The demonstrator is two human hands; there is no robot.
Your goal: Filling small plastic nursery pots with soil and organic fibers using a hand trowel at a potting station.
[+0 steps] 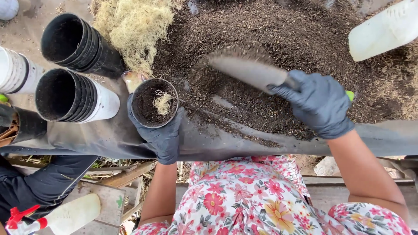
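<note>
A small pot (154, 102) is held upright at the near edge of the worktop (104, 137), wrapped from below by the left hand (159, 135). Soil and a tuft of fibre are seen in the pot. To the right of the pot, a trowel (246, 69) is gripped by the right hand (318, 104) over the heap of soil (283, 30). To the left of the pot, two stacks of pots (74, 69) are laid on their sides. Behind the pot, a clump of fibre (133, 26) is found. A bottle (385, 30) is placed far right of the pot.
</note>
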